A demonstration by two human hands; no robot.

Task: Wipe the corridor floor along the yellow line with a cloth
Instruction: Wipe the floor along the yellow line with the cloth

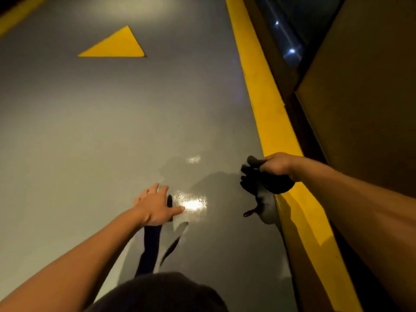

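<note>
My right hand [276, 163] grips a dark cloth [263, 182], bunched and hanging down right at the inner edge of the yellow line [267, 104]. The line runs from the top middle down along the right side of the grey corridor floor [101, 122]. My left hand [155, 204] is spread with straight fingers low over the floor, just left of a bright glossy reflection; whether the palm touches the floor I cannot tell.
A yellow triangle marking [118, 45] lies on the floor ahead to the left. Another yellow stripe [18, 13] crosses the top left corner. A brown wall [360, 97] with a dark glass panel [290, 30] rises right of the line. My dark-clothed knee [162, 291] is at the bottom.
</note>
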